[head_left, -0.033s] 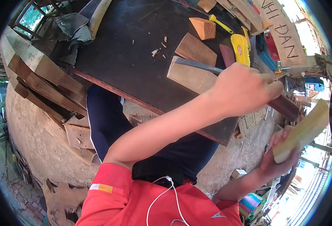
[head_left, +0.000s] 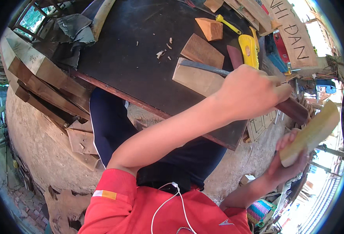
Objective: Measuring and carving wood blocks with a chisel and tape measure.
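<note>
My left hand (head_left: pixel 252 93) is closed round a chisel with a long grey blade (head_left: pixel 203 67) and a dark brown handle (head_left: pixel 295 111). The blade's tip lies over the top of a pale, tapered wood block (head_left: pixel 195 80), partly hidden by my left hand and forearm. Out to the right, my right hand (head_left: pixel 287 156) grips a pale, slightly curved wooden bar (head_left: pixel 312 132) near its lower end. The bar stands tilted beside the chisel's handle end, with a gap between them.
On the dark table (head_left: pixel 129 66) lie a brown block (head_left: pixel 203 50), an orange-brown block (head_left: pixel 209 29), a yellow-handled tool (head_left: pixel 228 24), a yellow brush (head_left: pixel 249 50) and wood chips (head_left: pixel 160 54). Timber (head_left: pixel 43 66) is stacked at left. A lettered board (head_left: pixel 291 35) stands at back right.
My right hand and the wooden bar have shifted slightly left and up. My left hand and the chisel have barely moved.
</note>
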`<action>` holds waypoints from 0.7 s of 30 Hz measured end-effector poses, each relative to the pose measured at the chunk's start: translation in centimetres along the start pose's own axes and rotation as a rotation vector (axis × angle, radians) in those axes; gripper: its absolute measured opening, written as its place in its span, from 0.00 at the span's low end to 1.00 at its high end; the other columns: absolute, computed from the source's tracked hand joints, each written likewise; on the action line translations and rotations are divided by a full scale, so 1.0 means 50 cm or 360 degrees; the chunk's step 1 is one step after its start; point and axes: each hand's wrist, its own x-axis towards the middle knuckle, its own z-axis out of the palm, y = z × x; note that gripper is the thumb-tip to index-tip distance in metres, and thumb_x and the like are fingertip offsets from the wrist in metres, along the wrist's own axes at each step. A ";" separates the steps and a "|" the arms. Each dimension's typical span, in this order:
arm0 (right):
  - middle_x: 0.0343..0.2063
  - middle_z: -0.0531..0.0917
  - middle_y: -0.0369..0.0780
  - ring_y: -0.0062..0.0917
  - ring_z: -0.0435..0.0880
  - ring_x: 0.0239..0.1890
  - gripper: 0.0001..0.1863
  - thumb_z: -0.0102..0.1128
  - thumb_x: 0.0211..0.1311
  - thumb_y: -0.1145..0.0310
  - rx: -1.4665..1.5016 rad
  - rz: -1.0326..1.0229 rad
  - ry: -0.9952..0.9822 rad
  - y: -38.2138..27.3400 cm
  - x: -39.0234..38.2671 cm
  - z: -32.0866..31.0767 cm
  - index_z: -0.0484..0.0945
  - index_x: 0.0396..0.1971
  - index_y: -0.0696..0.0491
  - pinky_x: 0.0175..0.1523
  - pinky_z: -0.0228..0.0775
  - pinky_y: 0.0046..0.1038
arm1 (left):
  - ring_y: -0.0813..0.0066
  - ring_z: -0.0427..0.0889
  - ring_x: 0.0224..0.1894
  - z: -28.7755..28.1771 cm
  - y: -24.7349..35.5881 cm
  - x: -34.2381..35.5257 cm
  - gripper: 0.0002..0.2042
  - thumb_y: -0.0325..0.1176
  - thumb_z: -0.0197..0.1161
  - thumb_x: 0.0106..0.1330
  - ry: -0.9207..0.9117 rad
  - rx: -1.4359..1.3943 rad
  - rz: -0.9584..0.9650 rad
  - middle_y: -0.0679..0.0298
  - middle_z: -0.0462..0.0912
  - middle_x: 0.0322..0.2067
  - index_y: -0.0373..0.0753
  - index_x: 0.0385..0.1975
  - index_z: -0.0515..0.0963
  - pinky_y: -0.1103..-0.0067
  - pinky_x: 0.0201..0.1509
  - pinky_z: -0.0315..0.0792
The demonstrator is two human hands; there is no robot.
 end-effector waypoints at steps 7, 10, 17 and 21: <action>0.37 0.82 0.44 0.30 0.82 0.35 0.26 0.50 0.73 0.53 -0.0084 0.0642 0.0117 0.112 -0.071 -0.005 0.72 0.57 0.61 0.41 0.74 0.32 | 0.64 0.86 0.28 -0.059 0.029 -0.036 0.16 0.41 0.73 0.47 -0.0430 -0.0085 0.0078 0.66 0.81 0.25 0.43 0.32 0.76 0.70 0.25 0.74; 0.39 0.85 0.45 0.30 0.85 0.38 0.23 0.51 0.74 0.58 -0.0204 0.0723 -0.0158 0.177 -0.088 0.027 0.75 0.57 0.61 0.44 0.77 0.34 | 0.66 0.86 0.27 -0.098 0.015 -0.049 0.18 0.37 0.75 0.43 -0.0132 -0.0134 0.0072 0.67 0.84 0.28 0.43 0.34 0.80 0.73 0.27 0.76; 0.45 0.78 0.40 0.25 0.85 0.43 0.28 0.60 0.67 0.69 0.0210 0.0738 -0.0403 0.191 -0.066 0.130 0.64 0.64 0.59 0.48 0.74 0.26 | 0.70 0.83 0.27 -0.301 0.082 -0.055 0.09 0.27 0.74 0.50 -0.0085 0.0165 -0.0221 0.62 0.81 0.24 0.39 0.31 0.82 0.78 0.32 0.75; 0.51 0.76 0.42 0.27 0.83 0.51 0.27 0.61 0.69 0.68 0.0264 0.0743 -0.0402 0.196 -0.075 0.135 0.64 0.63 0.59 0.53 0.74 0.28 | 0.58 0.85 0.35 -0.323 0.076 -0.087 0.13 0.28 0.70 0.57 -0.0361 0.0379 -0.0856 0.54 0.84 0.33 0.32 0.41 0.82 0.72 0.41 0.77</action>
